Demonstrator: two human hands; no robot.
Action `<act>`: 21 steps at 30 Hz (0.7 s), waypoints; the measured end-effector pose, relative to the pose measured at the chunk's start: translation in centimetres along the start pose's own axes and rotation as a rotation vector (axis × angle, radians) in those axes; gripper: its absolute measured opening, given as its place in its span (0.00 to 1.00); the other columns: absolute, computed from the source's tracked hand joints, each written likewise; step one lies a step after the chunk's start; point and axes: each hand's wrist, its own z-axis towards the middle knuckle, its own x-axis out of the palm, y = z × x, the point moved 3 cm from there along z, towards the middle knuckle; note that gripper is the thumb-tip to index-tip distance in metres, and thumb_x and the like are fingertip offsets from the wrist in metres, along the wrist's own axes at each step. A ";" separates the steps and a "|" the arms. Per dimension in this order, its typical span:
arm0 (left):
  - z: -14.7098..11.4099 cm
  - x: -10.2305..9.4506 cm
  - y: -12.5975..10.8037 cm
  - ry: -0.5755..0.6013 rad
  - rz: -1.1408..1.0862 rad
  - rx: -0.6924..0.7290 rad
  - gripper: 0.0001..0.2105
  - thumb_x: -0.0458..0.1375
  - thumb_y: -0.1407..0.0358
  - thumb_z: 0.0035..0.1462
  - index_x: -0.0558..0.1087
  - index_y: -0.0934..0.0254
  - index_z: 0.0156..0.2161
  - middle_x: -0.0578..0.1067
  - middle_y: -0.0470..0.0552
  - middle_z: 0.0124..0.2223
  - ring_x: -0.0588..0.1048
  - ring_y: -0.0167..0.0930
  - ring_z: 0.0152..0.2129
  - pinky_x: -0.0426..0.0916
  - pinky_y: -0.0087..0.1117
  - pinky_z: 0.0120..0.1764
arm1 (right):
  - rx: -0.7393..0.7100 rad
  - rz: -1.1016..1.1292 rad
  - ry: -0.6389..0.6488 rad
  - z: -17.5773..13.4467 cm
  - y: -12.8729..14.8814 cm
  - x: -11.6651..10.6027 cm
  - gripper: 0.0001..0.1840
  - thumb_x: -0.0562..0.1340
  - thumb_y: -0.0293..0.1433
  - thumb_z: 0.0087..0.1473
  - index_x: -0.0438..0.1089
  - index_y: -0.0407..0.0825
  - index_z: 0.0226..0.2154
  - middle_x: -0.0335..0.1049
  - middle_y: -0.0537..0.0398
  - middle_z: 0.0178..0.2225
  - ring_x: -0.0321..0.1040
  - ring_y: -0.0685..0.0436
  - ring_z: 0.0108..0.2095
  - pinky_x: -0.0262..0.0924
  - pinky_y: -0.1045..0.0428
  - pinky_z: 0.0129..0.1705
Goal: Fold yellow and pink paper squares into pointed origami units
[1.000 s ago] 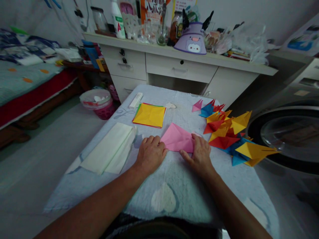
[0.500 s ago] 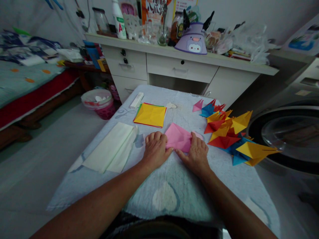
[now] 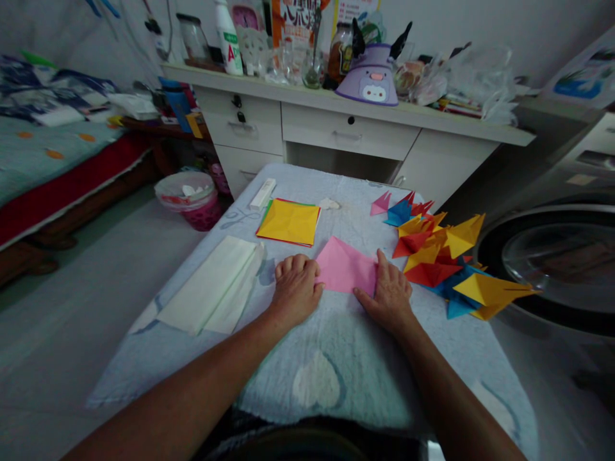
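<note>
A folded sheet of pink paper [image 3: 344,266] lies on the cloth-covered table in front of me, its peak pointing away and its lower edge towards me. My left hand [image 3: 298,287] grips the left end of it, fingers curled and thumb at the lower left corner. At the right end, my right hand [image 3: 387,291] has its thumb on the lower edge and its fingers along the side. Beyond the paper sits a stack of square sheets [image 3: 289,221], yellow on top. Folded paper shapes [image 3: 435,266] in red, yellow, blue and pink are heaped to the right.
A pale folded cloth or paper [image 3: 209,285] lies left of my hands. At the table's far left is a small white box [image 3: 262,194]; a crumpled white scrap [image 3: 329,203] lies near the stack. A pink bin [image 3: 202,214] stands on the floor, and a washing machine [image 3: 562,211] at right.
My hands have moved slightly apart, the right one further to the right. The pink paper shows wider and smoother between them, its lower part lying flatter.
</note>
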 end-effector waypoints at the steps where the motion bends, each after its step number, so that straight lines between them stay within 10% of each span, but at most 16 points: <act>1: -0.1 0.0 0.1 0.003 -0.002 -0.001 0.08 0.59 0.64 0.54 0.67 0.61 0.40 0.68 0.52 0.44 0.63 0.39 0.44 0.56 0.42 0.47 | 0.013 0.002 0.015 0.0 -0.5 -0.1 0.50 0.58 0.49 0.52 0.35 0.48 0.68 0.57 0.38 0.58 0.56 0.28 0.54 0.52 0.34 0.53; 13: -0.5 0.1 1.0 -0.034 -0.032 0.033 0.06 0.55 0.70 0.55 0.68 0.60 0.39 0.67 0.52 0.43 0.63 0.38 0.44 0.56 0.42 0.46 | -0.029 0.011 -0.019 0.4 -3.7 -0.2 0.48 0.60 0.41 0.49 0.39 0.48 0.67 0.57 0.37 0.57 0.56 0.27 0.54 0.55 0.33 0.51; 21: -0.6 -0.8 0.9 -0.135 -0.168 0.097 0.13 0.51 0.78 0.50 0.70 0.61 0.39 0.68 0.52 0.45 0.64 0.38 0.45 0.59 0.42 0.49 | -0.206 0.295 -0.047 0.1 -2.0 -2.2 0.18 0.58 0.36 0.49 0.66 0.49 0.44 0.58 0.43 0.53 0.56 0.33 0.54 0.53 0.36 0.54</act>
